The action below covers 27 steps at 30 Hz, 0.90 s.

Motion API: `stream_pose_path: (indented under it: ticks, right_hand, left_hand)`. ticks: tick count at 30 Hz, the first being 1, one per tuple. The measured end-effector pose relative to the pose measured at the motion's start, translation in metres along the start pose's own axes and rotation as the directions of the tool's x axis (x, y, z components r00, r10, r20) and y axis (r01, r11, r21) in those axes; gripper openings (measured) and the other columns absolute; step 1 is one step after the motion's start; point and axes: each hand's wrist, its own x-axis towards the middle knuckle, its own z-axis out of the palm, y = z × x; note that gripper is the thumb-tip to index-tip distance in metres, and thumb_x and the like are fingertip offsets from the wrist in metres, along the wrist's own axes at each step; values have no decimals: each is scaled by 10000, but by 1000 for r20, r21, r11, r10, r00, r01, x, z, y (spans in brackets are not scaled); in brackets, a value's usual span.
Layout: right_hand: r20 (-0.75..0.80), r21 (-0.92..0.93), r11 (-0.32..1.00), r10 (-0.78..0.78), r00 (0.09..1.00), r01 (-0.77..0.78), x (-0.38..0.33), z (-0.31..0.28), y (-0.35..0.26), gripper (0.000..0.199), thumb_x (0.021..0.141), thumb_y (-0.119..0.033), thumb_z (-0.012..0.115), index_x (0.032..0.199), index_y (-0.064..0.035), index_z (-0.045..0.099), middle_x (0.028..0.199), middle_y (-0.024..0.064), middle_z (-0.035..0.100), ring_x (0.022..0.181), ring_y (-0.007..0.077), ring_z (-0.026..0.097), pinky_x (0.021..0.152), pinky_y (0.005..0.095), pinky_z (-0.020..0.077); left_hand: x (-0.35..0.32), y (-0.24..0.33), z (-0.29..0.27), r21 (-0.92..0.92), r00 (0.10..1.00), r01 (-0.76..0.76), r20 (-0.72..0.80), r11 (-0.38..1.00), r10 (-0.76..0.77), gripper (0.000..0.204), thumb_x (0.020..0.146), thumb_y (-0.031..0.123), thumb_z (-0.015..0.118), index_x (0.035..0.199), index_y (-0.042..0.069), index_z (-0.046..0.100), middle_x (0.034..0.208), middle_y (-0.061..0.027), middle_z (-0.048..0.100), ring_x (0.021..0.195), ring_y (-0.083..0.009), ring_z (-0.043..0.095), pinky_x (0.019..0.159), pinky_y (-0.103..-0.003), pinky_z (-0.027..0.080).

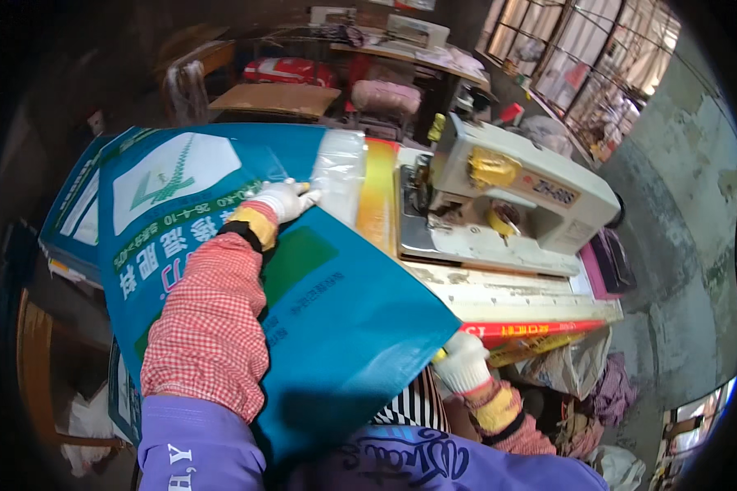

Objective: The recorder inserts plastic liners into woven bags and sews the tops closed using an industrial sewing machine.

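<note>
A large blue printed sack (368,327) lies slantwise across my lap and the table, its near part partly folded over. My left hand (282,203), in a white glove with a checked sleeve cover, is closed at the sack's upper edge, its fingertips beside a clear plastic liner (341,168) that sticks out there. At the lower right, my right hand (464,364), gloved too, pinches the sack's corner edge; its fingertips are partly hidden. Just beyond the sack stands a white sewing machine (524,192), its needle end facing left.
More blue sacks (74,213) are stacked at the left. A yellow and red sheet (378,200) lies by the machine, and a purple box (610,262) stands at its right end. Farther back are another sewing machine (418,33), a cardboard sheet (274,100) and a pink padded seat (385,96).
</note>
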Motion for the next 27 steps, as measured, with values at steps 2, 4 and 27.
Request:
stream_pose_path:
  ticks: [2, 4, 27]
  right_hand:
    - [-181, 168, 985, -10, 983, 41, -8, -15, -17, 225, 738, -216, 653, 922, -89, 629, 666, 122, 621, 614, 326, 610, 552, 394, 483]
    - [-480, -84, 992, -119, 869, 89, -31, -11, -27, 209, 708, -140, 658, 904, -81, 615, 690, 92, 617, 616, 302, 606, 559, 359, 479]
    - [195, 168, 790, -613, 766, 590, 22, 87, -21, 346, 818, -409, 529, 992, -127, 627, 975, 119, 622, 876, 320, 590, 771, 407, 478]
  left_hand:
    - [-4, 8, 6, 41, 998, 43, -45, 998, -41, 697, 853, 654, 281, 1345, 173, 395, 1423, -152, 294, 1282, -399, 292, 1064, -431, 244]
    - [9, 22, 7, 9, 999, 23, -37, 1000, -22, 723, 837, 683, 272, 1362, 196, 368, 1431, -142, 284, 1305, -378, 264, 1076, -443, 213]
    - [-237, -3, 4, -62, 769, -268, -615, 962, 174, 521, 751, 319, 642, 1155, 13, 521, 1353, -245, 316, 1238, -407, 313, 1037, -465, 250]
